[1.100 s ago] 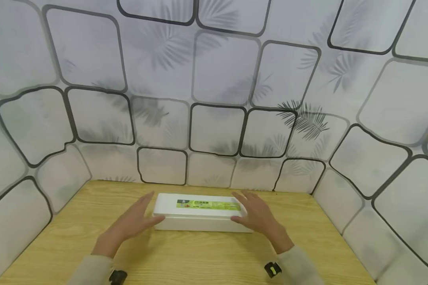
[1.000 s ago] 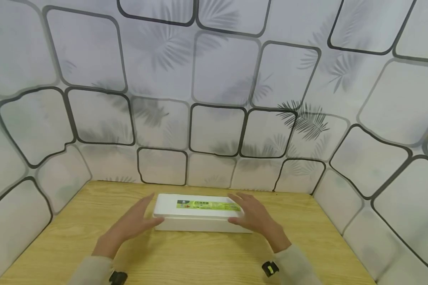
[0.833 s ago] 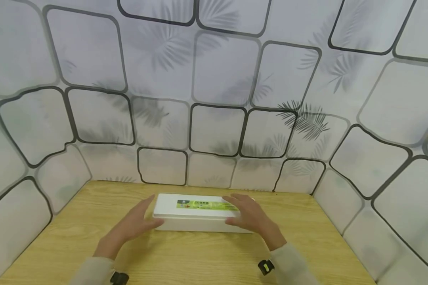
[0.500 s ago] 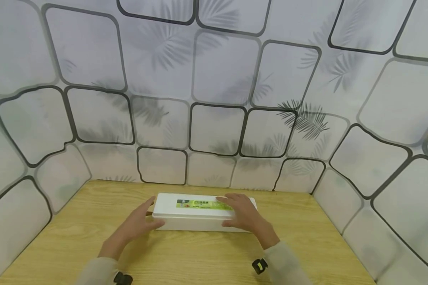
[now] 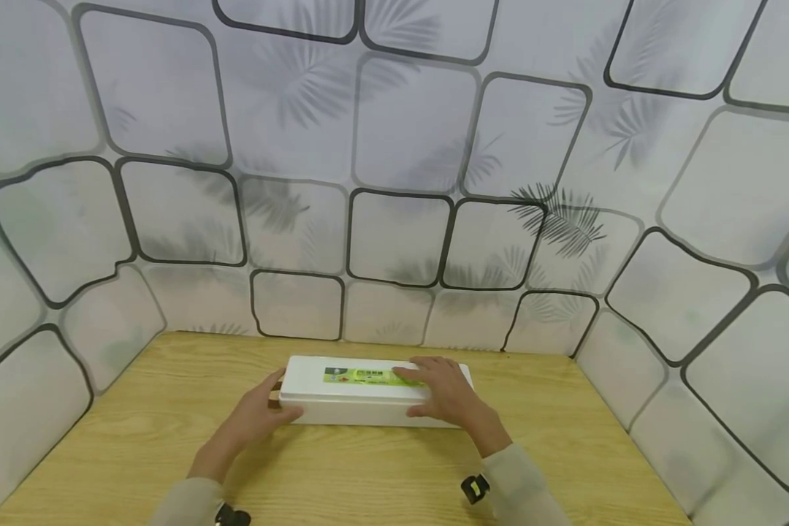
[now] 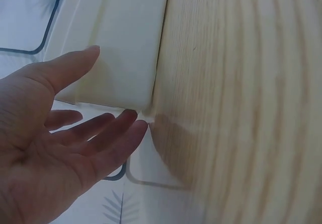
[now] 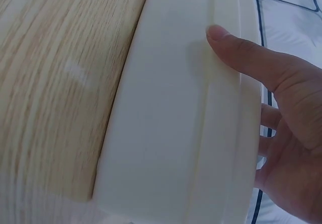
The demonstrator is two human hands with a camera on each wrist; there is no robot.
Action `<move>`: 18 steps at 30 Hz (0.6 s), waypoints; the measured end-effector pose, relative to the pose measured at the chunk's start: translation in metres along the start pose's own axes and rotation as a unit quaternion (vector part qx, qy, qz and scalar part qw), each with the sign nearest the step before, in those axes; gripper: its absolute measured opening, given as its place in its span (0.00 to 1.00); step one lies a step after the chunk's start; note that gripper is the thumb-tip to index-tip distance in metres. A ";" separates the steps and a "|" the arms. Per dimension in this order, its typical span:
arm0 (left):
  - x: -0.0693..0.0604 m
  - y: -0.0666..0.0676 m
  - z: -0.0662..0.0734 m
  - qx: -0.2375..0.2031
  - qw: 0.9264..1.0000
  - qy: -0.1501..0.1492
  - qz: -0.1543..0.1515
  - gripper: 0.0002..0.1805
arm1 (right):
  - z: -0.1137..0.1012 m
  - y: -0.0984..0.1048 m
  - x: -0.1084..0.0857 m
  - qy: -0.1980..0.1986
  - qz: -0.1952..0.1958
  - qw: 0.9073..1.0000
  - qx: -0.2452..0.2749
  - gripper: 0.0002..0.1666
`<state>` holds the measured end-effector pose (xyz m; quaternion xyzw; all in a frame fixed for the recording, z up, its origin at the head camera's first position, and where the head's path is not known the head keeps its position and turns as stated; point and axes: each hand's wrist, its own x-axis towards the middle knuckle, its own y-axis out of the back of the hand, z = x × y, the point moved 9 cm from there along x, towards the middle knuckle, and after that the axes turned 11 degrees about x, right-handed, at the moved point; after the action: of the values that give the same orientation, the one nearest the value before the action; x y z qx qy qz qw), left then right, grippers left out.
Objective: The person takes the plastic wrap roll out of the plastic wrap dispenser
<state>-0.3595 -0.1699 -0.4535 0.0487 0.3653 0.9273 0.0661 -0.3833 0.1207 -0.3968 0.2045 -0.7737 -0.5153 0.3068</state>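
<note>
A long white lidded box (image 5: 361, 413) lies on the wooden table, with a green and yellow printed label (image 5: 355, 375) on its lid. My left hand (image 5: 250, 421) is at the box's left end, thumb by the front wall and loosely bent fingers beside the end; the left wrist view shows its fingertips close to the bottom corner. Over the right part of the lid lies my right hand (image 5: 452, 398), fingers extended across the top and partly covering the label. Its thumb (image 7: 236, 45) lies at the front rim in the right wrist view. Whether it presses cannot be told.
The wood-grain table (image 5: 342, 478) runs back to a patterned cloth wall (image 5: 401, 241), with more cloth on both sides. Black devices are strapped at the left wrist (image 5: 232, 516) and right wrist (image 5: 475, 489).
My right hand has moved left along the lid, over more of the label. My left hand has shifted slightly right and closer round the box's end. The box stays in place.
</note>
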 end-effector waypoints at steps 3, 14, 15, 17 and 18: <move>0.000 0.001 0.000 -0.006 1.000 0.002 0.010 0.48 | 0.000 0.000 0.000 0.000 -0.003 1.000 -0.003 0.46; -0.001 0.002 -0.010 -0.027 0.999 0.013 0.033 0.40 | -0.001 0.001 0.000 -0.003 -0.009 1.000 -0.010 0.44; -0.001 0.002 -0.011 -0.030 0.999 0.014 0.034 0.40 | 0.000 0.001 0.000 -0.004 -0.009 1.000 -0.010 0.44; -0.002 0.001 -0.012 -0.031 0.999 0.017 0.037 0.40 | 0.000 0.001 0.000 -0.007 -0.008 1.000 -0.005 0.43; -0.002 0.001 -0.013 -0.033 0.999 0.018 0.038 0.40 | 0.001 0.001 -0.001 -0.008 -0.008 1.000 -0.002 0.43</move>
<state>-0.3594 -0.1797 -0.4623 0.0432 0.3335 0.9414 0.0256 -0.3832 0.1217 -0.3966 0.2058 -0.7734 -0.5207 0.2972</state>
